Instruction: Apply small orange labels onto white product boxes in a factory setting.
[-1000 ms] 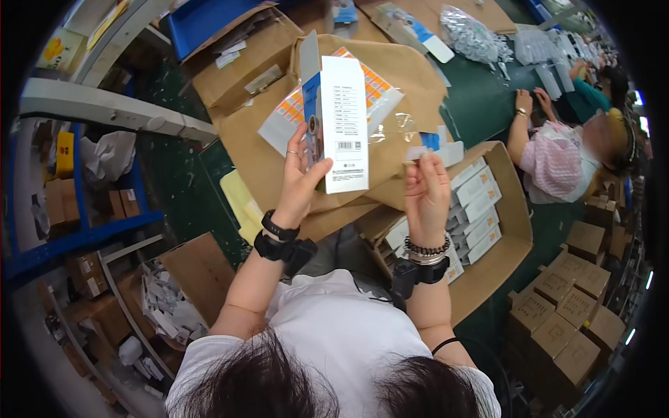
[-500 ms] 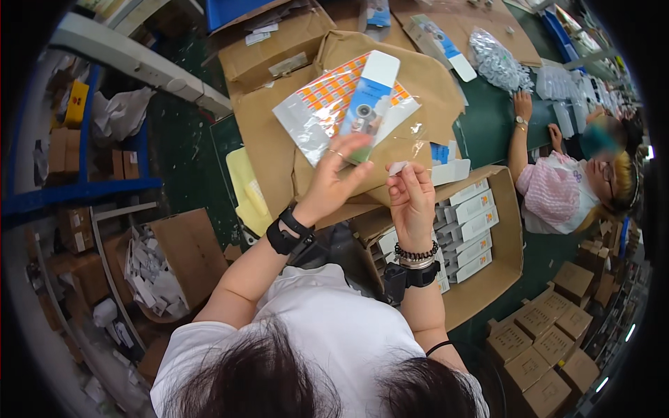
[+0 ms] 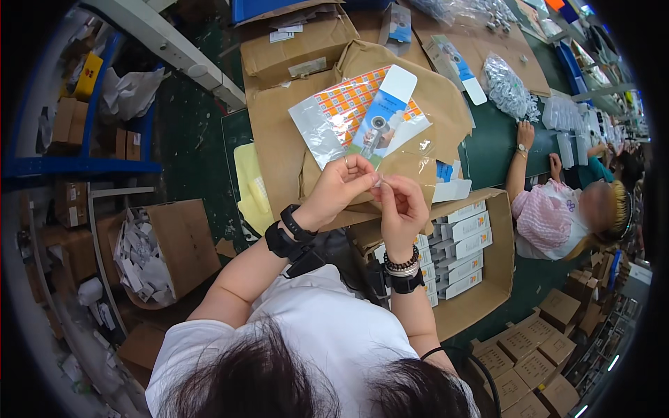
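In front of my chest, the fingertips of my left hand [image 3: 341, 187] and my right hand [image 3: 404, 207] meet in a pinch. Between them is a small whitish scrap [image 3: 378, 182], paper or film, mostly covered by the fingers. Just beyond lies a blue and white printed box [image 3: 383, 115] with its white end flap open. It rests on a glossy sheet of orange and white stickers [image 3: 333, 104]. Under both is brown cardboard and wrapping paper [image 3: 449, 104] on the table.
Right of my lap, a carton [image 3: 498, 279] holds rows of white boxes [image 3: 465, 254]. Yellow cloth or paper [image 3: 252, 188] hangs at the left table edge. A co-worker [image 3: 557, 209] sits at right, a hand near bagged clear parts [image 3: 509, 90]. Another carton [image 3: 185, 244] holds white scraps.
My left hand has come away from the box's lower end and joined my right at the whitish scrap. The box stays on the sticker sheet. The whole view has shifted slightly.
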A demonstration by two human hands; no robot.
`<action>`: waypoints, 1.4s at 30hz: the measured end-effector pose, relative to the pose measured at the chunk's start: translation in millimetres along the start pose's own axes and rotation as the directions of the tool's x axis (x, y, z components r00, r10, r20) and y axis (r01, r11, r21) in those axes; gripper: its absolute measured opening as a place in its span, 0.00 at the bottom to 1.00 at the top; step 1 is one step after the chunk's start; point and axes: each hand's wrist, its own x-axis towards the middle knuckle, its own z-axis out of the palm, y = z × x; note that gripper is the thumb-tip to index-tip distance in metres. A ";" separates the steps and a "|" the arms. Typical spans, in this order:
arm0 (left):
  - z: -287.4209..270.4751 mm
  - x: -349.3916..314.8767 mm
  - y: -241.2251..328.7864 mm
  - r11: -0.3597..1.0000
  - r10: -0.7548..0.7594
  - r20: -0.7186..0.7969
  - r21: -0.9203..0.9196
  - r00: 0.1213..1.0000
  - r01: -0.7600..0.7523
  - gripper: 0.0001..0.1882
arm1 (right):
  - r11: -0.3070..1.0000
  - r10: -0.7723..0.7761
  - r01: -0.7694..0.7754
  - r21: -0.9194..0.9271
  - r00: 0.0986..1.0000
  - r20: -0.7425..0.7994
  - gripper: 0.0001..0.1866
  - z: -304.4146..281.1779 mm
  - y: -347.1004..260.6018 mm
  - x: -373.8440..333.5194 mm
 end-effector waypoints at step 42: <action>-165.6 52.3 -81.0 -0.230 0.479 0.370 0.928 0.796 -0.293 0.04 | 0.941 0.260 -0.142 -0.308 0.885 0.387 0.05 10.3 90.4 -16.5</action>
